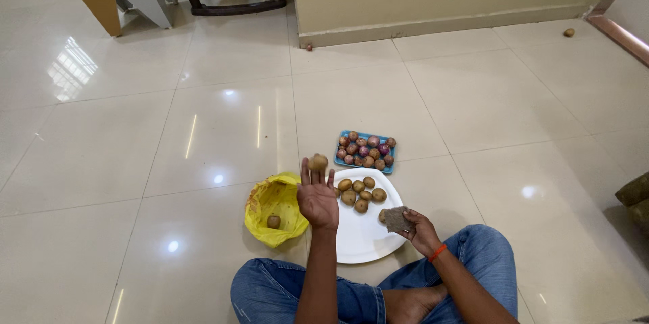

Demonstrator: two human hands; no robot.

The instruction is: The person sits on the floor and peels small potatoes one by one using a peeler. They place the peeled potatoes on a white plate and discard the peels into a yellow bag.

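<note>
Left hand (318, 199) flat open, potato (318, 161) perched on its fingertips; it could roll onto the floor (203, 128). Right hand (412, 224) clutches a grey scrubber (397, 218).

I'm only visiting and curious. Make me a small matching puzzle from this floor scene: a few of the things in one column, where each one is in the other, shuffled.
Things:
1. yellow bag
2. blue tray
3. white plate
4. grey scrub pad

Places:
A. farthest from the person, filled with reddish onions
B. in the right hand, over the plate's edge
C. beside the left hand, with one potato inside
D. in front of the crossed legs, bearing a cluster of potatoes

Pairs: 1-C, 2-A, 3-D, 4-B
</note>
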